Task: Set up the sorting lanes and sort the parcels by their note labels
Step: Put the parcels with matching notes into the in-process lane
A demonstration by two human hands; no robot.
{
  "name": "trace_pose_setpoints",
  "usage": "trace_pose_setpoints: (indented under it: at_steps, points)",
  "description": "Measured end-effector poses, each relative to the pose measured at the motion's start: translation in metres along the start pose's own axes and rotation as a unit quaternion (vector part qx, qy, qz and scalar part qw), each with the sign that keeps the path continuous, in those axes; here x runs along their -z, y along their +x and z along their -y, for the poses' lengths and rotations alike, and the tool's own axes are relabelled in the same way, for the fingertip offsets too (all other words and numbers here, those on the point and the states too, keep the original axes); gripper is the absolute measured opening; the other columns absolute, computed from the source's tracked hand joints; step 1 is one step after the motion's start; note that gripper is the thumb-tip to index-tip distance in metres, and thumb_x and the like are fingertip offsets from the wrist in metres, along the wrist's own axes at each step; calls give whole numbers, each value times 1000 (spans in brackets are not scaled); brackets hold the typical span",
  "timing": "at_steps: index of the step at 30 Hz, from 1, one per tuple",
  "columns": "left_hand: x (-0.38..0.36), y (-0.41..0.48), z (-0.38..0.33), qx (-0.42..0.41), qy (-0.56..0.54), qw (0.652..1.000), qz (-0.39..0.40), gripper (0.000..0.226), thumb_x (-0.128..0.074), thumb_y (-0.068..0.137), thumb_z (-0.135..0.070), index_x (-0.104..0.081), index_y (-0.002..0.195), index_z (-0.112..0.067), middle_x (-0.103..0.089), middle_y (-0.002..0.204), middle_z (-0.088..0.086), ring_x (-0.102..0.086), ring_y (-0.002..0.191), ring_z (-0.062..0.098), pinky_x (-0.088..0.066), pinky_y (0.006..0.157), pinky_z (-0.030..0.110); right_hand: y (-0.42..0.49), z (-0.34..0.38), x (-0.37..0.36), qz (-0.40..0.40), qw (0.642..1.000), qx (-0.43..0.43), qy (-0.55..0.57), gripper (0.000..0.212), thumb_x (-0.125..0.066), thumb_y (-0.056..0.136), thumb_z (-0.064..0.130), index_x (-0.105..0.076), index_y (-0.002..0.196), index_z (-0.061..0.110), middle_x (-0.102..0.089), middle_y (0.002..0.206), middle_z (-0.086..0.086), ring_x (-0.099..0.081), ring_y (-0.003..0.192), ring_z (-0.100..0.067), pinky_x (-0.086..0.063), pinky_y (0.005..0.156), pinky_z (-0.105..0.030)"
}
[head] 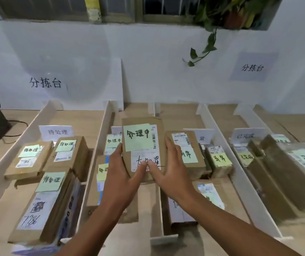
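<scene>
Parcel [144, 145]: centre frame, brown, green note [137, 137], above the lanes.
Left hand [124, 167]: fingers curled round its left edge.
Right hand [170, 163]: grips its right edge.

Soft, even indoor light — faint shadows. A round hazy flare veils the wall [59, 52] at left; right-edge parcels [294, 169] smear and bend.

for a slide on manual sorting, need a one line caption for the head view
Left hand and right hand hold a parcel with a green note above the white lane dividers
</scene>
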State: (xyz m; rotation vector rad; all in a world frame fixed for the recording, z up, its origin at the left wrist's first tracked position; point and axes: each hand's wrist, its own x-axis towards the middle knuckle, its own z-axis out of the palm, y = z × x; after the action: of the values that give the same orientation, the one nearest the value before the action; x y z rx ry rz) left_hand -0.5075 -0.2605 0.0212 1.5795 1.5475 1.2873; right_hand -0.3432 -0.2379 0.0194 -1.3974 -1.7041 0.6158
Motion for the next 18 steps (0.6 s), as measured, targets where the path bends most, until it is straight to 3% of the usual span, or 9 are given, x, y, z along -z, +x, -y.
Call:
trace_pose_setpoints:
  at_steps: [6, 10, 14, 16, 18]
  points:
    - [-13, 56, 41, 53, 23, 997, 52, 73, -71, 83, -52, -35, 146, -45, -55, 140, -15, -57, 127, 11, -55, 99, 40, 41, -41, -34, 16, 999, -37, -10, 85, -55, 85, 65, -8, 153, 46, -29, 142, 21, -31, 130, 5, -37, 105, -25]
    - [-24, 95, 74, 122, 17, 990, 71, 61, -74, 84, -36, -38, 131, -50, -62, 127, -23, -62, 115, -2, -54, 82, 15, 72, -68, -63, 55, 994, -69, -69, 90, -50, 87, 70, -5, 157, 36, -28, 157, 6, -40, 138, -17, -36, 99, -28]
    - [-36, 130, 105, 180, 35, 975, 126, 64, -75, 82, -35, -30, 126, -44, -60, 114, -31, -59, 98, -21, -45, 68, -1, 95, -99, -86, 91, 985, -102, -105, 90, -45, 87, 73, -3, 156, 35, -28, 158, 4, -35, 142, -22, -39, 107, -39]
    - [-40, 143, 116, 179, 76, 969, 152, 63, -75, 83, -36, -29, 127, -39, -56, 105, -37, -61, 96, -16, -43, 68, 1, 103, -111, -95, 96, 979, -104, -144, 92, -41, 88, 73, -5, 158, 27, -34, 155, -2, -33, 139, -26, -36, 111, -42]
    - [-48, 158, 128, 189, 112, 958, 185, 65, -75, 86, -36, -28, 132, -34, -51, 105, -35, -59, 97, -1, -41, 77, 13, 112, -124, -105, 90, 971, -96, -197, 92, -43, 89, 69, -12, 159, 17, -45, 146, -5, -34, 131, -27, -33, 111, -42]
